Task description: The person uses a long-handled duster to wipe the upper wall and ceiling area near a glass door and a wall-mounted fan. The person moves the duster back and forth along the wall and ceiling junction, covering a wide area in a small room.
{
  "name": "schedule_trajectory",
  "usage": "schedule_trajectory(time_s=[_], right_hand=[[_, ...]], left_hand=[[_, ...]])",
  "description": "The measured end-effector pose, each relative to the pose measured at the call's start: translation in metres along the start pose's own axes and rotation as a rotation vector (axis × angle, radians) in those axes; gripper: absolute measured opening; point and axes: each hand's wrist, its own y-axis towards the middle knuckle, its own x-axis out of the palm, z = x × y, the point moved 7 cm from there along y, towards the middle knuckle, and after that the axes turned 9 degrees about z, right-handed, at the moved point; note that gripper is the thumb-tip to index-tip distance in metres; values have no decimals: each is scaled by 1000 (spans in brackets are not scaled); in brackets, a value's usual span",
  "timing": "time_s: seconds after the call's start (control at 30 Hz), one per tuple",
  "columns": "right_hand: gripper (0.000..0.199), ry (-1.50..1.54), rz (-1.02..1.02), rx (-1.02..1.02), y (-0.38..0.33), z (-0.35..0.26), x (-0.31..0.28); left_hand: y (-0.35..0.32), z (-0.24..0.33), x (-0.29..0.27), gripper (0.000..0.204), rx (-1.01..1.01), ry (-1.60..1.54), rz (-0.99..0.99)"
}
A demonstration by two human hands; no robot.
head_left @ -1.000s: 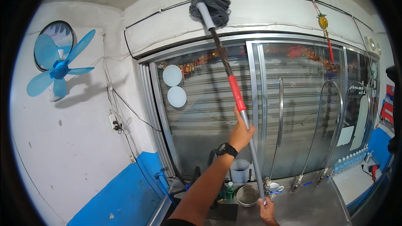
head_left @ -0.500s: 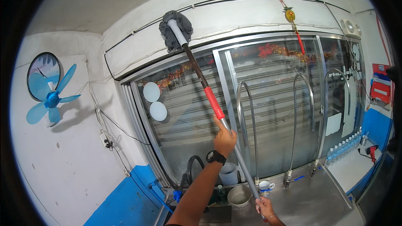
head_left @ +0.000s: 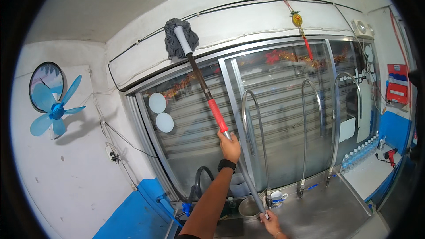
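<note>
I hold a mop [head_left: 200,79] slanting up to the left across the window. Its grey string head [head_left: 171,44] with a white socket is against or very close to the white wall above the window frame, over the black cable. My left hand [head_left: 230,147], with a black watch on the wrist, is wrapped round the grey pole just below the red sleeve [head_left: 217,114]. Lower down, my right hand [head_left: 271,222] closes round the pole's bottom end, above the steel counter. A round metal bowl [head_left: 249,209] and a patterned cup [head_left: 277,198] stand near my right hand.
Tall curved metal pipes [head_left: 319,106] rise from the steel counter [head_left: 310,212] before the sliding window. A blue fan [head_left: 57,110] and a clock hang on the left wall. A red charm [head_left: 297,19] hangs above the window. Bottles [head_left: 356,155] line the right-hand table.
The view has shifted slightly, so most things sit a little further left and lower. The mop head stays at nearly the same wall spot, and both hands keep hold of the pole.
</note>
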Motion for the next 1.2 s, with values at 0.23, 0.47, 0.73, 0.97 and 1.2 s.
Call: schedule_trajectory(time_s=[0.23,0.47,0.73,0.97,1.2], right_hand=[[47,366,-289,276,1,24,23],[54,341,-254,286,14,38,48],[61,-14,-45,169,27,33,63],[63,-38,70,114,33,28,44],[58,113,151,88,-2,34,21]], left_hand=[[-12,38,-16,63,171,52,-29],[3,17,-10,55,115,-119,7],[36,-17,-32,52,132,-26,79],[35,-5,-26,50,270,83,181],[-19,4,9,49,240,-23,29]])
